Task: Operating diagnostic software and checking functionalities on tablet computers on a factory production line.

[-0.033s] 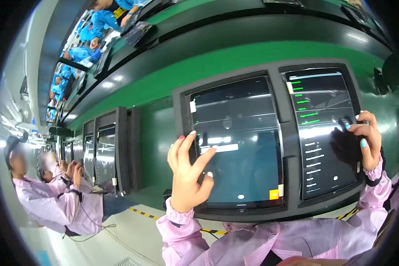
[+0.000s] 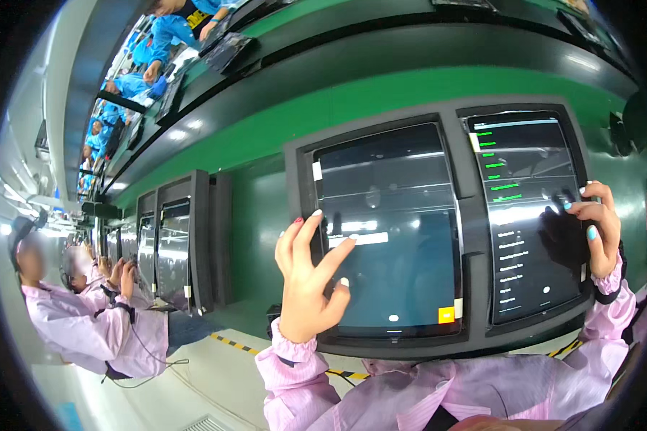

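Observation:
Two tablets lie face up in a dark grey foam tray [image 2: 470, 226]. The left tablet [image 2: 402, 280] shows a dark teal screen with a pale box and an orange square at its lower right corner. My left hand [image 2: 305, 280] is open over that tablet's left side, fingers spread. Its index fingertip is at the pale box; whether it presses the glass I cannot tell. On the right tablet [image 2: 528, 251] a list of green and white lines shows on black. My right hand [image 2: 602, 226] is open at its right edge, fingers apart, holding nothing.
The tray rests on a green bench [image 2: 255, 223]. Further left stands another foam tray [image 2: 203, 251] with tablets, and people in pink coats [image 2: 97, 323] work there. Beyond a dark ledge [image 2: 338, 65], people in blue [image 2: 167, 39] sit at another line. Yellow-black tape [image 2: 233, 345] marks the floor.
Small green marks near the left edge of the left tablet's screen no longer show. Both hands keep nearly the same places; the whole view has shifted slightly.

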`<state>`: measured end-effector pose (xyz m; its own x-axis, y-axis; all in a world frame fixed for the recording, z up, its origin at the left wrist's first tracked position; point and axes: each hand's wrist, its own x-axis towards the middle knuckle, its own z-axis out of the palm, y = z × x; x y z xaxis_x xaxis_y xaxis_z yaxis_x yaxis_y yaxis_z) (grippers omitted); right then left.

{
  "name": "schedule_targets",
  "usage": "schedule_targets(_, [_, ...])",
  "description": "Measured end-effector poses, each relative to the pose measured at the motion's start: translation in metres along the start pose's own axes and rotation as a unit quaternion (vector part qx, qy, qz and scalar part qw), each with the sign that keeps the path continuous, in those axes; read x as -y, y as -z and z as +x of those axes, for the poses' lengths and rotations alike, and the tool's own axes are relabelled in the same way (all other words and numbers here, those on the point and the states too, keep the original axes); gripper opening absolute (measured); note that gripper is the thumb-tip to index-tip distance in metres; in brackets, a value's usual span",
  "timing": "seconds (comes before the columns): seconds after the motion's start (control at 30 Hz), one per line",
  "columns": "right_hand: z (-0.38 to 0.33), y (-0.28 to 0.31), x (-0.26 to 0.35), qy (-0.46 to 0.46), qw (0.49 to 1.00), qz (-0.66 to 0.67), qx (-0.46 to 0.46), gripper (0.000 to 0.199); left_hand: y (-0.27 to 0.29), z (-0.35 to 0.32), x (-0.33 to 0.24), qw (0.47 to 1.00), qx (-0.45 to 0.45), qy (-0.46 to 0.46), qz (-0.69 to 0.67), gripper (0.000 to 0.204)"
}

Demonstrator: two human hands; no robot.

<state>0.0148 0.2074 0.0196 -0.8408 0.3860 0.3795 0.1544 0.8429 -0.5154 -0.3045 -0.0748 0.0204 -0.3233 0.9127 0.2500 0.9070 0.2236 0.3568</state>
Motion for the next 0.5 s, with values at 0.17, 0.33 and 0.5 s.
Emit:
schedule_targets(0.17, [0.001, -0.004, -0.001, -0.018, 1.000, 0.018, -0.002, 0.023, 0.000, -0.001, 0.001, 0.998, 0.042, -0.016, 0.048, 0.053])
schedule_targets(0.33, [0.009, -0.005, 0.005, 0.025, 1.000, -0.009, 0.006, 0.027, 0.002, -0.003, 0.001, 1.000, -0.001, 0.024, -0.010, 0.058])
schedule_targets(0.5, [0.014, -0.006, 0.010, 0.109, 0.984, -0.057, 0.126, 0.046, -0.003, -0.001, 0.002, 1.000, 0.005, 0.026, -0.010, 0.059])
